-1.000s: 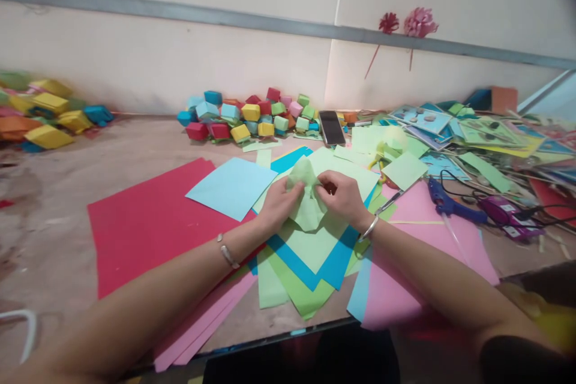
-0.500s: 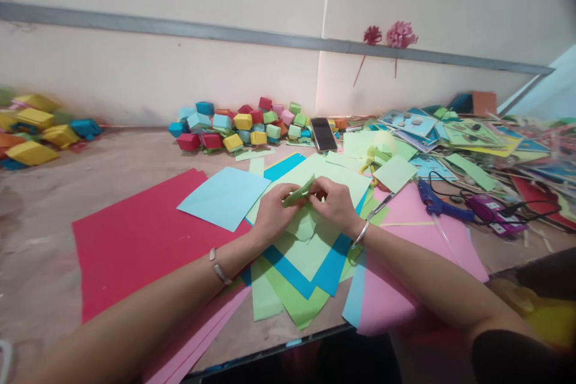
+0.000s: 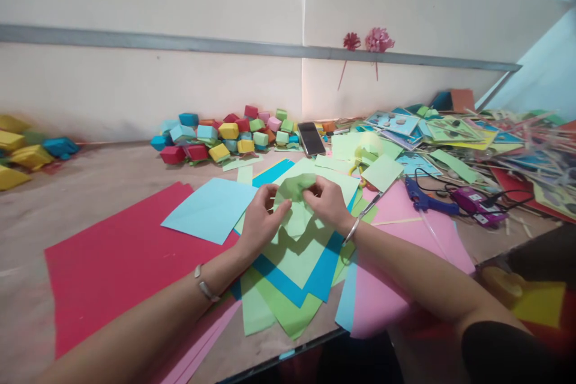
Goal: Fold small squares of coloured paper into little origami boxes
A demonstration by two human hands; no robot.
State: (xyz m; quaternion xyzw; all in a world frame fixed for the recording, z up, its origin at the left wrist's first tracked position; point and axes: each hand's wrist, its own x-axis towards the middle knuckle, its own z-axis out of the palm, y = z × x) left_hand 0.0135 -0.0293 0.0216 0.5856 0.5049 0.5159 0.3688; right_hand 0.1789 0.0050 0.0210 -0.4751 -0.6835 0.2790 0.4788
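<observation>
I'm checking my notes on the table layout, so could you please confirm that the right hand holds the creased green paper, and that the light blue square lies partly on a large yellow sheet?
Not quite: the large sheet partly under the light blue square is red, not yellow, as the head view shows. The right hand does hold the creased green paper.

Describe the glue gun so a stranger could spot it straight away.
On the worktable, find the large pink paper partly under the right forearm. At that paper's far right edge lies the glue gun. It is dark blue and pistol-shaped, unlike the boxy purple block just right of it.
</observation>
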